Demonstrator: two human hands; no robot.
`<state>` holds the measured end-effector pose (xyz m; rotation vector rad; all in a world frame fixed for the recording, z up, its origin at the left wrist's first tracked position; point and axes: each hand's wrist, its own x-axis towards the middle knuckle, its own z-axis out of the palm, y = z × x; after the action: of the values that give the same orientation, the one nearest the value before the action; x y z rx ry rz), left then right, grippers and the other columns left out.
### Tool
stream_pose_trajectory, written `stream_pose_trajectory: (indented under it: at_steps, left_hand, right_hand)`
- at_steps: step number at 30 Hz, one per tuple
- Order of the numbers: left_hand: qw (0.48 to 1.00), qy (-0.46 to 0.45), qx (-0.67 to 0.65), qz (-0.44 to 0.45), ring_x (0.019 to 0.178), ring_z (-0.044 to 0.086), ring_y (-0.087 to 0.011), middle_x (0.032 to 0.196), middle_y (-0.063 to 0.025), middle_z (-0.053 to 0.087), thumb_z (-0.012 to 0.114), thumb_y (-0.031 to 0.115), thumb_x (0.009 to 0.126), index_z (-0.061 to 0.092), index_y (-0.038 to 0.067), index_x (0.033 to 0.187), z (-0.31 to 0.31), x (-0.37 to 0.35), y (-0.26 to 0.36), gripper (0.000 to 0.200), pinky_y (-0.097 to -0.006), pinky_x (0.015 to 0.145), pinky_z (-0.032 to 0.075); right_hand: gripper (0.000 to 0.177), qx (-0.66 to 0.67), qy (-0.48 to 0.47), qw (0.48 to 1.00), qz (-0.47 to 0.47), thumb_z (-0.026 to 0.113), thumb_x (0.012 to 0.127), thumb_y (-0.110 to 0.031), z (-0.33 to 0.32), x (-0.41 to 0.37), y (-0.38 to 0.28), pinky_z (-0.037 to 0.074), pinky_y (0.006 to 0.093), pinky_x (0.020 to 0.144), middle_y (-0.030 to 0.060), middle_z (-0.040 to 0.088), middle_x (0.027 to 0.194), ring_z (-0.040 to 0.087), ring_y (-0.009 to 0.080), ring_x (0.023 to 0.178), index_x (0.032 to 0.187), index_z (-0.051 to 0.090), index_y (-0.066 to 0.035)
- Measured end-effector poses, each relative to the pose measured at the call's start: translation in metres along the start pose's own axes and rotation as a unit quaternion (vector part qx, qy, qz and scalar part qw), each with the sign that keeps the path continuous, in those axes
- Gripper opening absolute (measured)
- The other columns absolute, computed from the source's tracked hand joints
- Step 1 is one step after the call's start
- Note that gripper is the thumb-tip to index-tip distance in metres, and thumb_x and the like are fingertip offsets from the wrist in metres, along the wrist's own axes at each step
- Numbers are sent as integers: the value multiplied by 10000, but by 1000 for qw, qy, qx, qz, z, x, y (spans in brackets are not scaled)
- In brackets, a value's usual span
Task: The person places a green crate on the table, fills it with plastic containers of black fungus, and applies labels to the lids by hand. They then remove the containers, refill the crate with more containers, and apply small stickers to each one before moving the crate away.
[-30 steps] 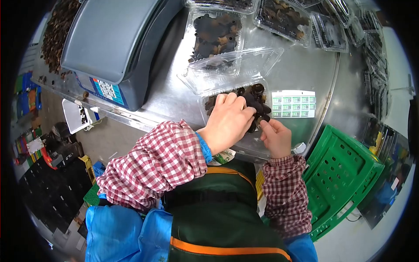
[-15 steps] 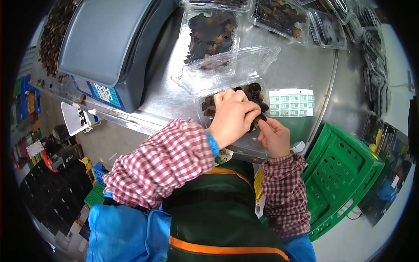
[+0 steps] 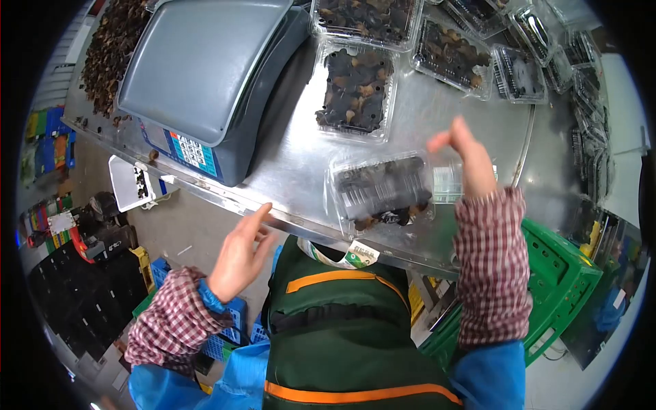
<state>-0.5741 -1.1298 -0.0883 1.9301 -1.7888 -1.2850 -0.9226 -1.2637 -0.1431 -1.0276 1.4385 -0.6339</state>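
A clear plastic clamshell box [image 3: 383, 188] with dark, dried wood ear mushrooms inside lies near the table's front edge. Its lid is down over the mushrooms, with some blur on it. My left hand [image 3: 240, 254] is off to the left of the box, in front of the table edge, empty and with fingers apart. My right hand [image 3: 471, 160] hovers beyond the box's right end, fingers stretched and nothing in them. It is nearest to a sheet of green and white labels [image 3: 447, 183], which it overlaps in part.
A grey weighing scale [image 3: 198, 75] stands on the metal table [image 3: 287, 157] at left, with loose mushrooms [image 3: 113, 58] behind it. Filled boxes [image 3: 355, 89] lie at the back; more boxes [image 3: 519, 75] crowd the right. A green crate [image 3: 557, 273] stands at lower right.
Both hands have left the mushrooms in the box, the left going left and toward me, the right going right and up. The raised lid has come down over the box.
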Motion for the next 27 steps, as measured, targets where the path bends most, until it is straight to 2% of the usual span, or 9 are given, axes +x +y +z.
stream_pose_trajectory:
  at_steps: [3, 4, 7, 9, 12, 18, 20, 24, 27]
  left_hand:
    - [972, -103, -163, -137, 971, 569, -324, 955, -197, 627, 594, 330, 852, 491, -40, 1172, 31, 38, 25, 500, -354, 809, 463]
    - [995, -84, 37, 35, 885, 603, -287, 929, -166, 639, 560, 435, 849, 536, -34, 1090, 51, 45, 17, 527, -347, 794, 467]
    - [966, -108, 186, 145, 824, 604, -214, 887, -115, 641, 616, 330, 842, 559, -24, 988, 88, 53, -6, 388, -318, 778, 470]
    - [944, -200, -254, -67, 810, 582, -160, 852, -72, 621, 668, 173, 809, 558, 0, 954, 90, 59, -10, 251, -277, 759, 464]
    - [912, -187, -338, -140, 801, 565, -114, 860, -55, 602, 684, 56, 776, 534, 13, 949, 85, 70, -8, 232, -250, 741, 460]
    - [946, -210, -229, 96, 790, 572, -139, 856, -42, 555, 666, 43, 794, 430, 38, 933, 47, 56, 58, 274, -262, 774, 460]
    - [916, -238, -282, 157, 997, 519, -168, 1037, -84, 526, 629, 62, 810, 377, 26, 1236, 22, 78, 75, 496, -308, 846, 439]
    - [971, 133, -196, -23, 1098, 458, -196, 1239, -103, 456, 573, 275, 885, 232, 21, 1392, 28, 170, 7, 661, -335, 939, 355]
    - [958, -27, -268, -97, 934, 523, -136, 1040, -44, 566, 585, 293, 878, 463, 25, 1222, 38, 198, 4, 453, -290, 771, 408]
  right_hand:
    - [595, -310, 71, 938, -136, 749, 697, -279, -1, -61, 49, 443, 299, 776, 99, 513, 957, 541, 177, 811, 1161, 498, -6]
    - [572, -264, 62, 962, 31, 741, 725, -267, 9, -81, 52, 464, 278, 671, 88, 525, 907, 547, 146, 716, 1152, 482, 12]
    - [360, -9, 28, 966, 257, 657, 825, -177, 16, -102, 62, 494, 246, 635, 88, 585, 913, 582, 130, 761, 1090, 504, 12]
    - [335, 124, 46, 958, 253, 652, 822, -140, 14, -112, 79, 509, 266, 650, 97, 595, 915, 590, 142, 773, 1087, 508, 7]
    - [269, 283, 62, 926, 242, 630, 807, -31, 20, -114, 81, 540, 329, 695, 109, 613, 896, 604, 170, 799, 1050, 519, -4]
    - [234, 312, 106, 944, 20, 625, 761, 51, -4, -182, 20, 499, 272, 726, 82, 613, 893, 600, 153, 820, 963, 520, -5]
    - [215, 298, 176, 938, -35, 613, 767, 39, -38, -251, -31, 489, 263, 709, 75, 601, 894, 590, 147, 820, 953, 520, -17]
    - [192, 213, 570, 772, -185, 535, 743, 53, -108, -400, -59, 483, 263, 657, 82, 568, 879, 560, 136, 771, 919, 537, -23]
    - [221, 157, 615, 764, -117, 494, 753, 43, -160, -519, -27, 532, 294, 648, 66, 551, 830, 558, 132, 742, 961, 545, -13]
